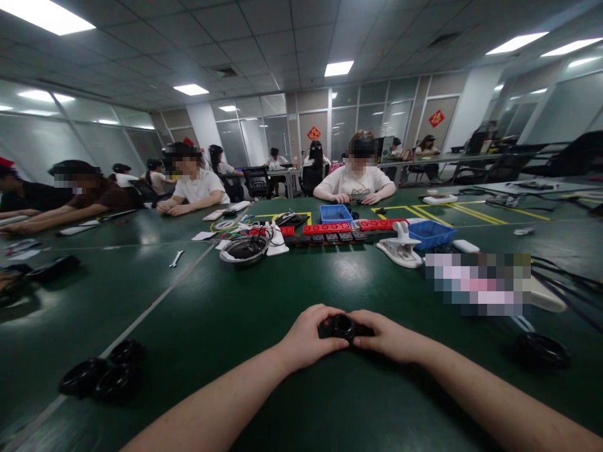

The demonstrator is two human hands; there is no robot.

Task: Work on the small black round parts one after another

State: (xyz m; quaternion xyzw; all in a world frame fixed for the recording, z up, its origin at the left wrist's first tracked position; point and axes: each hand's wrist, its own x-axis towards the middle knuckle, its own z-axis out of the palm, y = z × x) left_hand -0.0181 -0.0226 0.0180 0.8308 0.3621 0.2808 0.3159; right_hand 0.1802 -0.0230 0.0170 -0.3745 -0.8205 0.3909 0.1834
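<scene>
Black ring [336,329] sits pinched between the left hand [308,334] and the right hand [389,339], thumb and fingers of each gripping one side, low over the green bench [226,307]. Three similar black parts [117,383] cluster to the left; another dark ring [541,363] lies to the right. Farther out are a wrench [176,259], a white clip [400,246] and red power strips [327,228].

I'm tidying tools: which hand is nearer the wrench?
Left. The left hand is right of the wrench and lower in view; the right hand lies farther right, across the black ring both hold.
</scene>
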